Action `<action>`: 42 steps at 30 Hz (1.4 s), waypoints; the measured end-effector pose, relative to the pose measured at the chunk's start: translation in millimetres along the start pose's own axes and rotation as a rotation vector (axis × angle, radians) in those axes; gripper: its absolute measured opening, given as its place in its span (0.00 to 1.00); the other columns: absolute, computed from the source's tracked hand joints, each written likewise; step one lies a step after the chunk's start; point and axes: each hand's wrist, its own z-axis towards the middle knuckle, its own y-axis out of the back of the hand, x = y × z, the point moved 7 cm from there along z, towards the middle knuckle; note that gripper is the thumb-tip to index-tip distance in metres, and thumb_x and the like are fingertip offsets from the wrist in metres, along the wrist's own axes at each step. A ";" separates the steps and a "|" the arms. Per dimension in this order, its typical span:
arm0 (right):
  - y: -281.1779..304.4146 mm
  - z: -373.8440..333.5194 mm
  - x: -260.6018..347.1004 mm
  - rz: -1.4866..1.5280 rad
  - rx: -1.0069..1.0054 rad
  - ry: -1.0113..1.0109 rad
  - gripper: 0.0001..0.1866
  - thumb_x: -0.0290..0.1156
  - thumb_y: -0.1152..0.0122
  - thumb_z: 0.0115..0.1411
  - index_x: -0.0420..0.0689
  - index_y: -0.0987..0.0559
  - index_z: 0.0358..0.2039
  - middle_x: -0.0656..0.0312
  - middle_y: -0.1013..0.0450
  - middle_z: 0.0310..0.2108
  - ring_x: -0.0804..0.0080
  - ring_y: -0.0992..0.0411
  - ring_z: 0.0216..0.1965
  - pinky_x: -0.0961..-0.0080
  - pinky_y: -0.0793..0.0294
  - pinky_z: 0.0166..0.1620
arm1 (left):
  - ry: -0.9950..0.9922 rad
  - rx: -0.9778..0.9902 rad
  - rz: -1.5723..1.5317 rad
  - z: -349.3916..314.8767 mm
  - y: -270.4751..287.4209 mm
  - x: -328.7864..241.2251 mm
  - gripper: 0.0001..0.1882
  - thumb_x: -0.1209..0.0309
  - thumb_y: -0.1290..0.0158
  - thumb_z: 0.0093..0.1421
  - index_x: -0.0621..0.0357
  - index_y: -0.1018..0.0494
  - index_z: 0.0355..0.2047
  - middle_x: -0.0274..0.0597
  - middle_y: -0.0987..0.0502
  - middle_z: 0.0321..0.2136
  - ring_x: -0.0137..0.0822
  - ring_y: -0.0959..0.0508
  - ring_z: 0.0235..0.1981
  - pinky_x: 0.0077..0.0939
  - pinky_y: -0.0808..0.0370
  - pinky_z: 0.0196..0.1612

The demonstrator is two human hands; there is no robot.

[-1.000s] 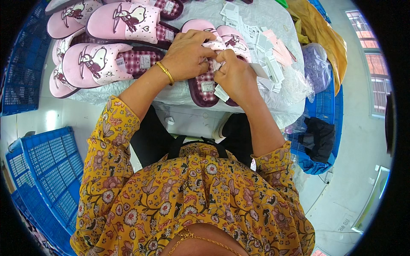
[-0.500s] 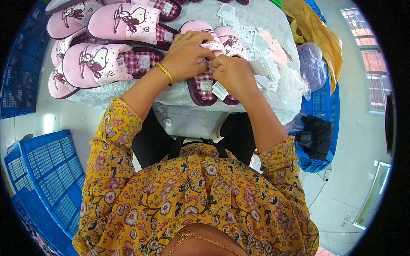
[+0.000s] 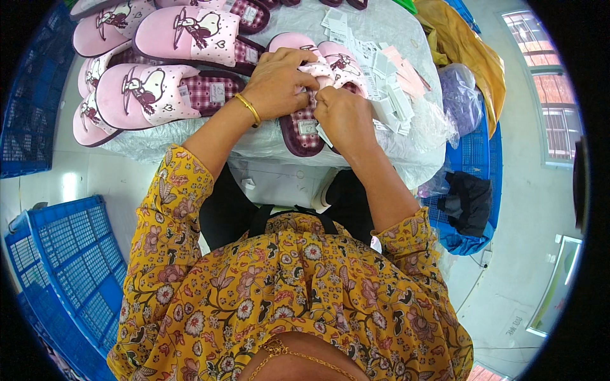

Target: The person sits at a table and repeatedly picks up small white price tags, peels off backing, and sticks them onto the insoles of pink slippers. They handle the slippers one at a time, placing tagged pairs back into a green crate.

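A pair of pink slippers with dark plaid insoles lies in front of me, toes pointing away. My left hand (image 3: pixel 277 84) is closed over the upper of the left slipper (image 3: pixel 306 134), fingers bunching its spotted edge. Fingertips of my right hand (image 3: pixel 345 120) are pinched together at that same edge, meeting the left fingers. What they pinch is hidden. A corner of a white tag shows under the right hand. The right slipper (image 3: pixel 343 62) is beside it, its heel mostly covered by my right hand.
Several matching slippers (image 3: pixel 143 95) are piled on the left of the plastic-covered table (image 3: pixel 254 141). Loose white tags (image 3: pixel 391 101) lie scattered to the right. Blue crates (image 3: pixel 73 254) stand at the lower left. Beyond the table's right edge are a purple bag (image 3: pixel 460 98) and yellow cloth (image 3: pixel 483 57).
My right hand has turned and shifted slightly left, covering more of the white tag and the right slipper's heel. My left hand keeps its place on the left slipper.
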 end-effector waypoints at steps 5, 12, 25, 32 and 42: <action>3.0 -1.7 3.1 0.040 0.035 -0.038 0.08 0.28 0.44 0.55 0.38 0.20 0.28 0.45 0.24 0.24 0.47 0.24 0.26 0.53 0.24 0.32 | 0.011 0.002 0.003 -0.5 0.6 -0.5 0.14 0.67 0.42 0.48 0.43 0.16 0.37 0.33 0.29 0.57 0.41 0.34 0.58 0.36 0.40 0.58; 3.5 -4.4 2.7 0.054 0.003 -0.023 0.07 0.28 0.43 0.55 0.38 0.20 0.25 0.45 0.25 0.22 0.49 0.24 0.25 0.55 0.25 0.30 | 0.008 0.000 0.004 -0.4 -0.6 0.8 0.13 0.67 0.42 0.48 0.42 0.16 0.36 0.33 0.29 0.57 0.40 0.34 0.59 0.36 0.40 0.58; 4.1 -9.0 1.1 0.100 -0.107 -0.023 0.05 0.26 0.43 0.54 0.39 0.21 0.25 0.48 0.26 0.21 0.51 0.25 0.23 0.56 0.27 0.29 | 0.004 -0.008 -0.002 -0.4 -0.9 1.2 0.12 0.67 0.43 0.48 0.42 0.17 0.35 0.32 0.29 0.57 0.39 0.33 0.58 0.35 0.40 0.58; 1.7 -8.9 0.8 0.099 -0.099 -0.016 0.05 0.26 0.43 0.54 0.40 0.22 0.24 0.49 0.26 0.21 0.50 0.25 0.24 0.55 0.27 0.29 | 0.004 -0.013 -0.004 -0.4 0.1 0.5 0.12 0.67 0.43 0.47 0.43 0.17 0.34 0.32 0.29 0.57 0.39 0.33 0.58 0.35 0.40 0.58; 0.9 -2.8 3.5 0.084 -0.013 -0.127 0.08 0.24 0.43 0.53 0.40 0.25 0.35 0.47 0.24 0.25 0.47 0.25 0.28 0.53 0.27 0.34 | 0.002 -0.012 0.019 0.9 -0.1 -1.8 0.12 0.67 0.42 0.46 0.45 0.17 0.34 0.33 0.29 0.56 0.41 0.33 0.58 0.38 0.39 0.58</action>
